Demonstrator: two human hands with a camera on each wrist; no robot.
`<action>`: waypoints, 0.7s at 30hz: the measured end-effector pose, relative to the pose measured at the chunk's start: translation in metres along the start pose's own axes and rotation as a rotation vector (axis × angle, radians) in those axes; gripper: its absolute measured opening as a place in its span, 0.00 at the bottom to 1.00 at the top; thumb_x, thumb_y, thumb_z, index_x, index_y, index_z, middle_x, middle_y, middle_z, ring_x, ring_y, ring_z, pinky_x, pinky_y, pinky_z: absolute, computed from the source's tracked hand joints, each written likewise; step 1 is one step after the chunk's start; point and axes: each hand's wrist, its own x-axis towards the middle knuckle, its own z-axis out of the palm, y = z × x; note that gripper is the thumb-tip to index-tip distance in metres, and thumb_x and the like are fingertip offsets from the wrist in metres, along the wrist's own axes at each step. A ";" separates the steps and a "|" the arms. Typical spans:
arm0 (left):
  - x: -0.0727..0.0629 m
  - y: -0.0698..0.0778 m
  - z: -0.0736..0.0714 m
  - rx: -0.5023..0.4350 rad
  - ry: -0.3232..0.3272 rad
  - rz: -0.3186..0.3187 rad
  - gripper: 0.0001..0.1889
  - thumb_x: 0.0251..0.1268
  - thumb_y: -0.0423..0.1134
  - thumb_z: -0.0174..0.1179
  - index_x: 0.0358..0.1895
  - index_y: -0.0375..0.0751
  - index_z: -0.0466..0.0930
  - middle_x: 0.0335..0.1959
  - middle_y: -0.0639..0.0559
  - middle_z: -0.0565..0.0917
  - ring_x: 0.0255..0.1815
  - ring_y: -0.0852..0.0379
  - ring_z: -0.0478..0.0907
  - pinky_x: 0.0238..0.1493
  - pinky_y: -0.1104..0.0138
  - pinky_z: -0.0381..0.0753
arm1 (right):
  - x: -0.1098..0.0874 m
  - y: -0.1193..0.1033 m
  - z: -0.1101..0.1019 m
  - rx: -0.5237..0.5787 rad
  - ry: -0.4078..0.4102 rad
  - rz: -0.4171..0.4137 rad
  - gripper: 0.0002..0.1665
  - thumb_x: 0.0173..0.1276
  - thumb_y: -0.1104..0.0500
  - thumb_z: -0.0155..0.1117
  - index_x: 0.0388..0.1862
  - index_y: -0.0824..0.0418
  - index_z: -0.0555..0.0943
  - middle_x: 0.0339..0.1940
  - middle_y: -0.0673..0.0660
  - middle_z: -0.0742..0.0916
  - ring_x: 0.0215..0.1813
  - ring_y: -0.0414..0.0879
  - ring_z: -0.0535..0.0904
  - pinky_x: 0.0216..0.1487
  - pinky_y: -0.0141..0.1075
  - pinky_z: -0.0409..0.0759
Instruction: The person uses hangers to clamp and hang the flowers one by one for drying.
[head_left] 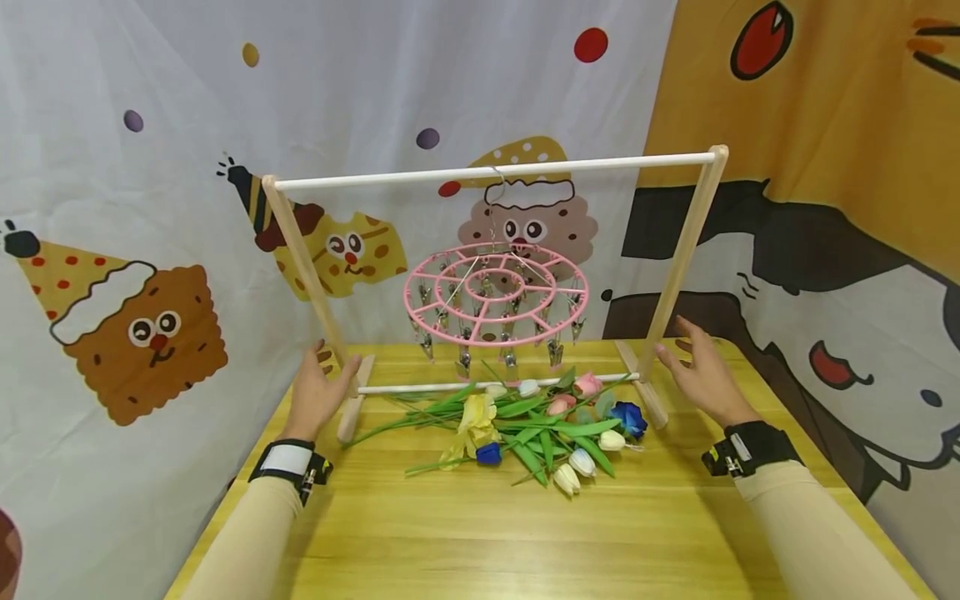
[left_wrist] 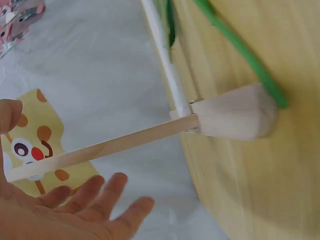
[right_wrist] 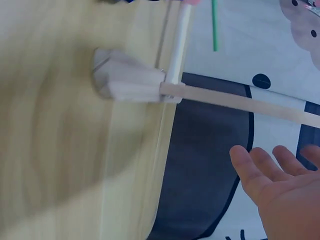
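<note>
Now a left hand (head_left: 318, 387) and a right hand (head_left: 705, 375) flank a wooden rack (head_left: 600, 164)

The rack stands upright across the middle of the frame, its left post (head_left: 303, 258) left of centre and its right post (head_left: 688, 250) right of centre. The left hand is beside the lower left post, its fingers apart and clamped on nothing; the right hand sits likewise beside the right post, its fingers spread. Whether either thumb touches the wood, I cannot tell.

From the top bar, at the centre of the frame, hangs a pink ring hanger (head_left: 497, 320) with metal clips (head_left: 554, 353) dangling below it. Under that, artificial flowers lie in a loose heap on the wood-grain table (head_left: 450, 533): a yellow flower (head_left: 477, 421) left in the heap, a small blue bud (head_left: 489, 453) just beside it, a blue rose (head_left: 628, 418) at the right end, and white tulips (head_left: 582, 462) at the front.

In the left wrist view, a green stem (left_wrist: 245, 52) runs down from the top to the wooden foot (left_wrist: 232, 112) right of centre. A patterned curtain (head_left: 360, 92) fills the upper frame.
</note>
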 end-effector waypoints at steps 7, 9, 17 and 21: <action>0.015 -0.001 0.006 -0.031 0.052 0.069 0.40 0.93 0.50 0.63 0.93 0.34 0.59 0.81 0.21 0.77 0.79 0.21 0.81 0.75 0.31 0.87 | 0.019 -0.009 0.010 0.128 0.038 -0.020 0.48 1.00 0.40 0.48 1.00 0.64 0.46 0.89 0.80 0.70 0.89 0.83 0.67 0.82 0.83 0.70; 0.017 -0.002 0.008 -0.013 0.075 0.090 0.32 0.95 0.44 0.61 0.89 0.32 0.65 0.78 0.20 0.79 0.76 0.20 0.83 0.75 0.31 0.88 | 0.022 -0.010 0.012 0.154 0.046 -0.033 0.44 1.00 0.42 0.47 0.98 0.67 0.52 0.86 0.80 0.73 0.87 0.82 0.70 0.82 0.82 0.72; 0.019 -0.008 0.012 0.023 0.156 0.128 0.15 0.94 0.32 0.58 0.69 0.24 0.80 0.70 0.20 0.84 0.72 0.21 0.85 0.75 0.32 0.88 | 0.028 -0.005 0.019 0.190 0.092 -0.048 0.33 1.01 0.51 0.47 0.92 0.68 0.65 0.78 0.79 0.79 0.77 0.83 0.80 0.68 0.71 0.84; 0.021 -0.008 0.014 0.059 0.176 0.123 0.12 0.94 0.32 0.58 0.63 0.23 0.83 0.70 0.21 0.86 0.68 0.20 0.89 0.68 0.32 0.92 | 0.029 0.001 0.016 0.198 0.109 -0.041 0.31 1.00 0.55 0.48 0.91 0.67 0.66 0.79 0.79 0.80 0.77 0.84 0.80 0.63 0.66 0.86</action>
